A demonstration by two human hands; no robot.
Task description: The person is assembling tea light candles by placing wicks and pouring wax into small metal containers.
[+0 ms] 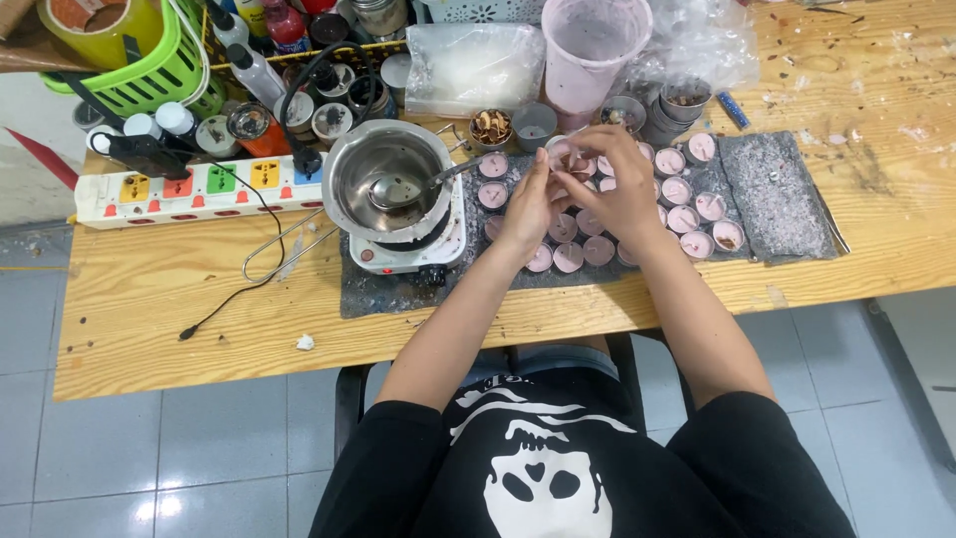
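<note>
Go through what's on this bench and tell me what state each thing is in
Steel pot: on the hotplate, spoon inside.
Small candle cup: held up between both hands.
Pink cups: filled, standing on the grey mat.
Plastic jug: upright, pink residue inside.
Power strip: one plug in.

Bright, even light, soft shadows, sharp focus, slight edge distortion.

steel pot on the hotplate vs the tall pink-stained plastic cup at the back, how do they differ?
The steel pot is wide, shallow, shiny metal; the plastic cup is tall, narrow, translucent with a pink film. The steel pot sits on a small hotplate and holds a ladle; the plastic cup stands on the wooden table, and no utensil shows in it. Both are upright and open-topped.
</note>
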